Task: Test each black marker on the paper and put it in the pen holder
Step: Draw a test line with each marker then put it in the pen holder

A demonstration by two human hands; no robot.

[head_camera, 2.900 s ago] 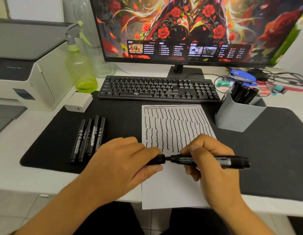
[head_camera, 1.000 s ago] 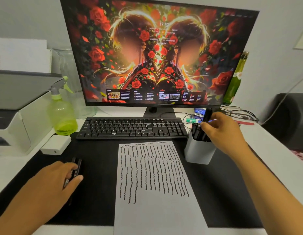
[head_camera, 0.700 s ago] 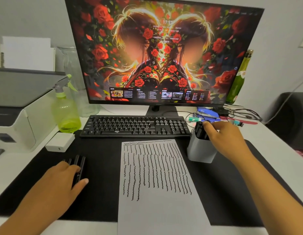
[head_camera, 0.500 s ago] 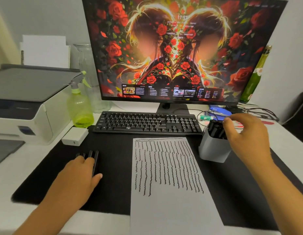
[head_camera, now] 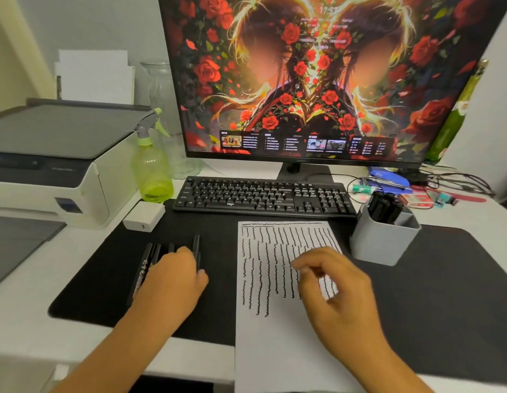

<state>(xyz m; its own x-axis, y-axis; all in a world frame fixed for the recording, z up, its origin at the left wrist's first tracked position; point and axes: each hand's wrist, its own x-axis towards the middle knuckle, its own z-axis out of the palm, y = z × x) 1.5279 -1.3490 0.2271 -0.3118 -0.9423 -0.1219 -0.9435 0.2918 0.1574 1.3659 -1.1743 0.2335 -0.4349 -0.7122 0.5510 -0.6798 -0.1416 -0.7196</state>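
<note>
Leftmost, your left hand point(head_camera: 173, 282) rests on the row of black markers point(head_camera: 146, 265) lying on the bench mat, apparently choosing one. Midway, your empty right hand point(head_camera: 331, 293), fingers loosely apart, hovers over the scribbled white paper sheet point(head_camera: 275, 279). Rightmost, the grey square pen holder point(head_camera: 382, 242) stores tested markers.

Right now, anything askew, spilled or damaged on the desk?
Nothing spilled or damaged. The paper overhangs the desk's front edge, and the loose markers under the left hand are splayed, one apart from the rest.
</note>
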